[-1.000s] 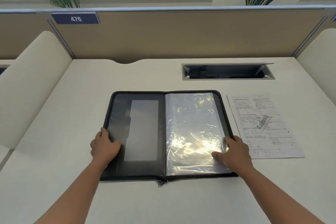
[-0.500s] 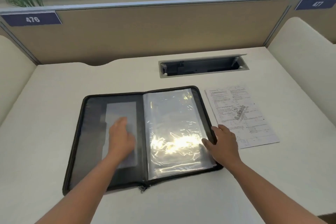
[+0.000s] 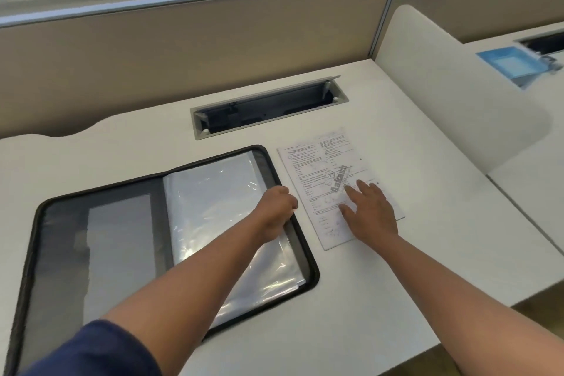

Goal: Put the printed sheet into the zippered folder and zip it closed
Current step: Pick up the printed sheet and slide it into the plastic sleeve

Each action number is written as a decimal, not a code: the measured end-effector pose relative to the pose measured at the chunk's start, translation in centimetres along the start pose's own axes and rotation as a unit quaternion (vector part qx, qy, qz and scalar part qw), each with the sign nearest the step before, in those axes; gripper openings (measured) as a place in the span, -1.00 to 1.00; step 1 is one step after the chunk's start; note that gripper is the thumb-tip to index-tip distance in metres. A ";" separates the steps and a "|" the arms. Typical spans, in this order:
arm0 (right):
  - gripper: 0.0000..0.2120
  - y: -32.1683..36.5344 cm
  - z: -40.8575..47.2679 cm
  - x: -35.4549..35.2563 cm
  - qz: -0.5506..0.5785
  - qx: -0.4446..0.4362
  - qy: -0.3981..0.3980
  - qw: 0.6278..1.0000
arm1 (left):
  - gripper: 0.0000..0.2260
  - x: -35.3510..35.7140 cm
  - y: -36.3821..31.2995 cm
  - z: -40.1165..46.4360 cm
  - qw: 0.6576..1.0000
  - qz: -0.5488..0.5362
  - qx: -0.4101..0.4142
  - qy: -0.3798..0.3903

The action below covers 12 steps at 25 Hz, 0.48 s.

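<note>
Both hands have shifted rightward since the earlier frames: the left hand [image 3: 276, 207], which lay on the folder's dark left panel, now reaches across to the right edge of the clear sleeves, and the right hand [image 3: 367, 210] has left the folder's border and rests on the printed sheet [image 3: 317, 180]. That right hand is flat and spread, fingers [image 3: 351, 191] apart, palm down on the paper's lower half, gripping nothing. Whether the left hand's curled fingers pinch the plastic sleeves [image 3: 213, 192] at their outer edge or only press on them cannot be told. Lying open and flat on the white desk [image 3: 381, 299], the zippered folder [image 3: 61, 253] has its zip undone all round. Just beside its right border the sheet lies on the desk, outside the folder. Behind both, a cable tray [image 3: 268, 110] is open in the desk.
</note>
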State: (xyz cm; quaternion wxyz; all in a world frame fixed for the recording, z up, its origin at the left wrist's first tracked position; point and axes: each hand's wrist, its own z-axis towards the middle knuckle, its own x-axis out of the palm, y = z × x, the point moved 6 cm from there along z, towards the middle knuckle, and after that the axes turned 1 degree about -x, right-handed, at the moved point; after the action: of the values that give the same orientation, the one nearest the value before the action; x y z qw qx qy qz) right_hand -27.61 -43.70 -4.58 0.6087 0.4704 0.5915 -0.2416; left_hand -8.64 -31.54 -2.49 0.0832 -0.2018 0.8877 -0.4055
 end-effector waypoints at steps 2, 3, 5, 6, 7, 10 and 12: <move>-0.46 -0.6 0.5 0.2 -0.005 -0.005 0.022 1.000 | -0.69 0.6 0.1 1.1 0.998 -0.035 -0.037 -0.028; -0.47 -0.9 0.6 0.5 -0.006 -0.005 0.035 0.999 | -0.73 0.9 0.2 1.6 0.997 -0.050 -0.049 -0.038; -0.49 -1.2 0.7 0.9 -0.013 -0.005 0.052 0.999 | -0.84 1.4 0.4 2.6 0.992 -0.100 -0.063 -0.045; -0.50 -1.3 0.7 1.1 -0.017 -0.006 0.054 0.998 | -0.81 1.6 0.5 2.9 0.988 -0.130 -0.074 -0.044; -0.50 -1.3 0.7 1.2 -0.019 -0.006 0.055 0.998 | -0.77 1.6 0.5 3.1 0.982 -0.161 -0.085 -0.045; -0.51 -1.3 0.7 1.3 -0.017 -0.006 0.061 0.998 | -0.84 1.7 0.3 3.7 0.973 -0.195 -0.099 -0.069; -0.51 -1.5 0.8 1.2 -0.011 0.002 0.064 0.998 | -0.87 2.1 -0.1 4.1 0.974 -0.186 -0.099 -0.083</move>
State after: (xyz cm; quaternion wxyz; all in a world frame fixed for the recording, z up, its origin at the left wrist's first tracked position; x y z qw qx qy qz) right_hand -28.29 -44.71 -6.29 0.5664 0.4795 0.6336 -0.2185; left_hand -9.24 -35.26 -5.10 0.0598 -0.4035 0.8602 -0.3061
